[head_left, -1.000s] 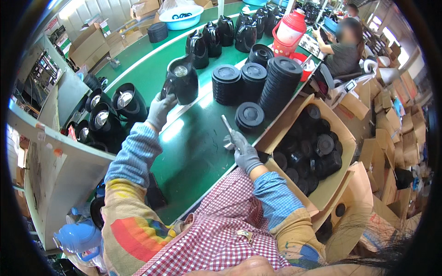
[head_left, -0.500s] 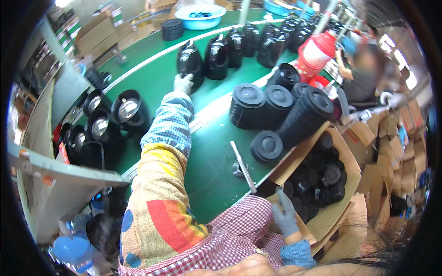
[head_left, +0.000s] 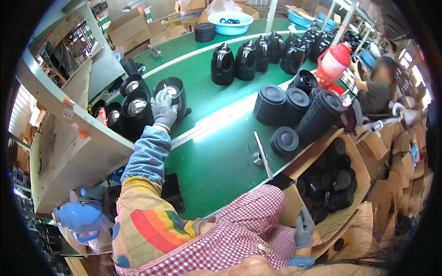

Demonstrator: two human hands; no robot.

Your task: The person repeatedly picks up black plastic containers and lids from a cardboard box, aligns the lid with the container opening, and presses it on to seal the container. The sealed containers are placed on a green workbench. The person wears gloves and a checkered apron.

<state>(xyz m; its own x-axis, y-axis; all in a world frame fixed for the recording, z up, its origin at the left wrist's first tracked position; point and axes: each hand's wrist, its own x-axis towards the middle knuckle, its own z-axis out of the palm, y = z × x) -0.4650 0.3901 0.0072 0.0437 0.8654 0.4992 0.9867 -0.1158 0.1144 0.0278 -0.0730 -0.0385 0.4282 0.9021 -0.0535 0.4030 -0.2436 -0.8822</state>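
Observation:
My left hand (head_left: 164, 110), in a grey glove, reaches to a black jug body (head_left: 183, 102) at the left of the green table. Its fingers hook over the near rim, beside a silver round part inside. Several similar black jug bodies (head_left: 134, 120) stand close by with silver insides showing. My right hand (head_left: 304, 230), also gloved, hangs low beside an open cardboard box (head_left: 360, 195) of black round parts (head_left: 343, 180). Its fingers stretch out loosely, with nothing seen in them.
Several glossy black jugs (head_left: 223, 66) stand in a row at the back. Stacked black discs (head_left: 276, 103) and a red-and-white jug (head_left: 331, 64) are at right. A metal bar (head_left: 263, 155) sticks up from the near edge. A grey metal frame (head_left: 78, 117) curves along the left.
My left hand has left the foremost glossy jug and moved left and nearer, onto an open black jug body. The view has shifted left. My right hand stays by the box.

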